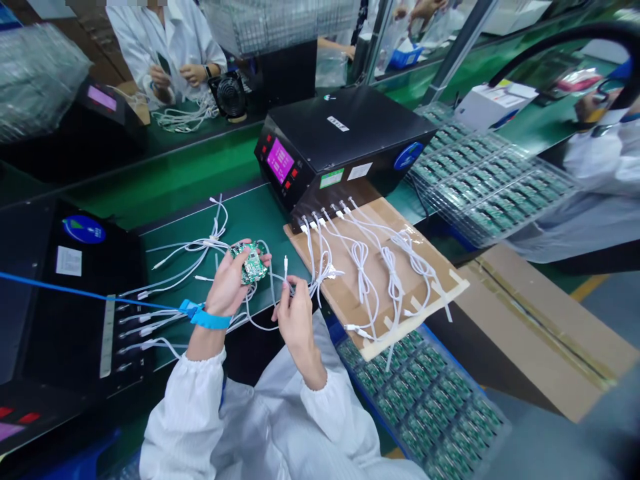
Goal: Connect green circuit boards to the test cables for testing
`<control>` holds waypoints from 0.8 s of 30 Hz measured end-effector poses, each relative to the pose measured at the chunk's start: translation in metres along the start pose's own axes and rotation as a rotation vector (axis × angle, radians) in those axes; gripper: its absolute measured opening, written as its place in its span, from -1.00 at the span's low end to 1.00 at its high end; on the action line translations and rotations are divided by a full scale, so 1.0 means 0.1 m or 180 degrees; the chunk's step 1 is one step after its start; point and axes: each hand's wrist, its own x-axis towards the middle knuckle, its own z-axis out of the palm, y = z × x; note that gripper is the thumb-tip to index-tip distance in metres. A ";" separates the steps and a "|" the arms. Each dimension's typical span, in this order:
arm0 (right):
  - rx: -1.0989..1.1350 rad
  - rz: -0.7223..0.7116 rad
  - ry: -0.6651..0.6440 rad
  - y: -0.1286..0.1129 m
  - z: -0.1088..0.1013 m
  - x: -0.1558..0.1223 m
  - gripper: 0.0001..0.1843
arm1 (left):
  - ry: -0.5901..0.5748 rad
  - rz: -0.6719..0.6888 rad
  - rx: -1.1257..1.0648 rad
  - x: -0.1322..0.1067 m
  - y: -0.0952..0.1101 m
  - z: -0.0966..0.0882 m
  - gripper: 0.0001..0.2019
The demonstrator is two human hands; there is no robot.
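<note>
My left hand [227, 283] is closed around a small stack of green circuit boards [249, 262], held above the green mat. A blue wrist strap [205, 317] with a blue cord sits on that wrist. My right hand [295, 310] pinches a thin white cable [285, 270] whose plug end points upward, a little right of the boards. Both sleeves are white.
A black tester box [345, 143] with a pink screen feeds several white cables over a cardboard sheet [375, 267]. Another black box [65, 300] stands left. Trays of green boards [430, 400] lie lower right and far right [490, 180]. Other people in white coats work opposite and right.
</note>
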 end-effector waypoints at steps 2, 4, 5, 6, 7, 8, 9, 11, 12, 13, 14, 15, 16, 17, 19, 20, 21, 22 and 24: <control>0.0647 0.0281 0.0100 -0.03 0.04 0.00 -0.69 | -0.0086 0.0054 -0.0150 0.01 -0.02 -0.01 -0.71; 0.1149 0.0382 0.0205 -0.06 0.06 0.00 -0.66 | -0.0199 0.0082 -0.0337 0.02 -0.03 -0.02 -0.66; 0.1335 0.0405 0.0240 -0.06 0.07 0.00 -0.64 | -0.0234 0.0081 -0.0416 0.02 -0.03 -0.01 -0.64; 0.1474 0.0426 0.0250 -0.06 0.07 0.01 -0.61 | -0.0247 0.0072 -0.0474 0.01 -0.03 0.00 -0.62; 0.1563 0.0443 0.0235 -0.07 0.06 0.01 -0.58 | -0.0247 0.0055 -0.0512 0.01 -0.02 0.01 -0.60; 0.1604 0.0451 0.0206 -0.07 0.06 0.01 -0.57 | -0.0242 0.0038 -0.0531 0.00 -0.01 0.02 -0.59; 0.1608 0.0450 0.0170 -0.06 0.05 0.01 -0.56 | -0.0242 0.0023 -0.0536 -0.01 0.00 0.04 -0.58; 0.1550 0.0406 0.0058 -0.06 0.01 0.00 -0.58 | -0.0258 0.0008 -0.0532 -0.03 0.02 0.06 -0.60; 0.1500 0.0361 -0.0008 -0.05 0.00 -0.01 -0.60 | -0.0264 0.0003 -0.0539 -0.04 0.03 0.07 -0.62; 0.1438 0.0291 -0.0063 -0.05 -0.02 -0.02 -0.62 | -0.0267 -0.0001 -0.0560 -0.04 0.04 0.08 -0.65; 0.1360 0.0193 -0.0117 -0.04 -0.04 -0.04 -0.64 | -0.0265 -0.0005 -0.0592 -0.05 0.04 0.09 -0.67; 0.1267 0.0079 -0.0170 -0.04 -0.06 -0.05 -0.65 | -0.0257 -0.0008 -0.0628 -0.06 0.05 0.09 -0.68; 0.1172 -0.0037 -0.0224 -0.03 -0.08 -0.06 -0.67 | -0.0243 -0.0008 -0.0658 -0.07 0.06 0.10 -0.70; 0.1092 -0.0142 -0.0267 -0.02 -0.09 -0.07 -0.69 | -0.0225 -0.0004 -0.0679 -0.07 0.07 0.10 -0.71; 0.0990 -0.0288 -0.0332 -0.02 -0.12 -0.07 -0.72 | -0.0210 0.0004 -0.0682 -0.09 0.09 0.12 -0.72; 0.0956 -0.0333 -0.0341 -0.02 -0.13 -0.07 -0.73 | -0.0215 0.0004 -0.0672 -0.11 0.09 0.13 -0.73; 0.0921 -0.0372 -0.0333 -0.02 -0.14 -0.06 -0.74 | -0.0221 0.0000 -0.0662 -0.12 0.10 0.14 -0.73; 0.0877 -0.0408 -0.0320 -0.02 -0.14 -0.06 -0.74 | -0.0224 -0.0007 -0.0652 -0.13 0.11 0.15 -0.73; 0.0776 -0.0464 -0.0298 -0.03 -0.15 -0.05 -0.73 | -0.0213 -0.0022 -0.0637 -0.16 0.11 0.16 -0.72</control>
